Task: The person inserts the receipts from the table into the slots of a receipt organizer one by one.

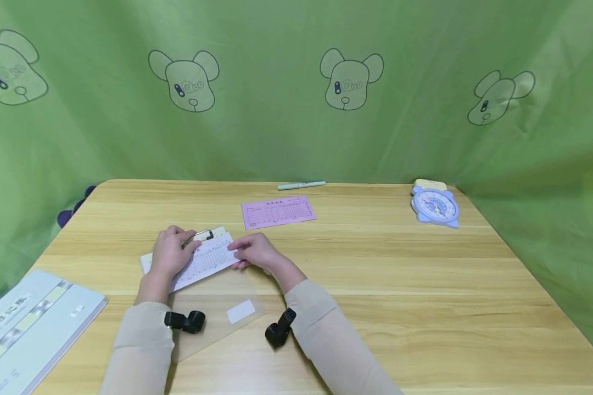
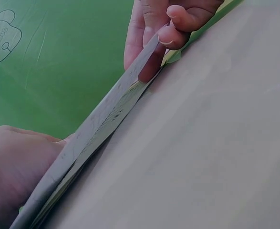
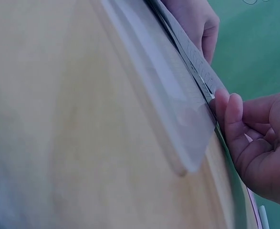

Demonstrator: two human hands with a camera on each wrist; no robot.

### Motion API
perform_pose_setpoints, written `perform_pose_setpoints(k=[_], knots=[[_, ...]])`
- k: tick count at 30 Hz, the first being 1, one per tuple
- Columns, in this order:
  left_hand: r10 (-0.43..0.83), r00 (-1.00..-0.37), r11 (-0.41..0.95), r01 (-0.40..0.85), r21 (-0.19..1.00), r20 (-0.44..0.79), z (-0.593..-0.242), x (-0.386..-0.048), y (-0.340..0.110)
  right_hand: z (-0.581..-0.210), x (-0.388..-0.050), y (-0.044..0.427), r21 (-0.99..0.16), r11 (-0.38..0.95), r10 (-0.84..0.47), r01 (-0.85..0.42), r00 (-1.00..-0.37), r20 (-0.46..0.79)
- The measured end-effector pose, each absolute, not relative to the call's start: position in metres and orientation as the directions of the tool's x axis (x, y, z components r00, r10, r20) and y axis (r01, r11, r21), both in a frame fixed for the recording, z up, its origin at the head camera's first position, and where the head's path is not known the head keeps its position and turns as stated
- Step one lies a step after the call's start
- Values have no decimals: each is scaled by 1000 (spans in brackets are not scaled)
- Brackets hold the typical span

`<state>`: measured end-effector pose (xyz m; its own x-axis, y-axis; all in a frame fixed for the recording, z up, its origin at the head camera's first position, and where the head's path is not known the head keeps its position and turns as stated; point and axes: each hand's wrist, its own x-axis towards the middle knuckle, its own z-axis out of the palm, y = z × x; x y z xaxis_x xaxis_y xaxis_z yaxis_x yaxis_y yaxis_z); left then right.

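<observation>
A translucent clipboard (image 1: 212, 291) with a white label lies tilted on the table, under white printed form slips (image 1: 208, 260). My left hand (image 1: 170, 249) is at the metal clip (image 1: 202, 236) along the board's top edge, thumb and fingers pinching about it. The right hand (image 1: 257, 251) holds the right end of the slips between thumb and fingers. In the right wrist view, that hand (image 3: 259, 138) grips the paper edge beside the board's clear corner (image 3: 190, 152). A gap shows between paper layers (image 2: 106, 114) in the left wrist view. Pale yellow paper shows behind the clip.
A pink printed slip (image 1: 279, 212) lies beyond the right hand, with a pale pen (image 1: 301, 186) behind it. A large light-blue book (image 1: 34, 329) lies at the left edge. Far right stands a blue bear-shaped clock-like dial (image 1: 435, 206) against a cream object (image 1: 430, 184).
</observation>
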<state>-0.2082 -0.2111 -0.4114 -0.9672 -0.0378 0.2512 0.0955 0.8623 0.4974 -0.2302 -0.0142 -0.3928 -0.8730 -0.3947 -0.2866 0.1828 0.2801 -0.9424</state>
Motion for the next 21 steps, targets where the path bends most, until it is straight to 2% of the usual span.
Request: perform_pose_setpoints(k=[10,21], knots=[[43,-964,937,130,324,264,-409,-208,-209,-391,-231,-16,-939,289,-388,188,-873,-294],[51,-958,936,144,320,282,-410,-209,-209,-387,-236,-21,-929,317,-380,194,-871,-311]])
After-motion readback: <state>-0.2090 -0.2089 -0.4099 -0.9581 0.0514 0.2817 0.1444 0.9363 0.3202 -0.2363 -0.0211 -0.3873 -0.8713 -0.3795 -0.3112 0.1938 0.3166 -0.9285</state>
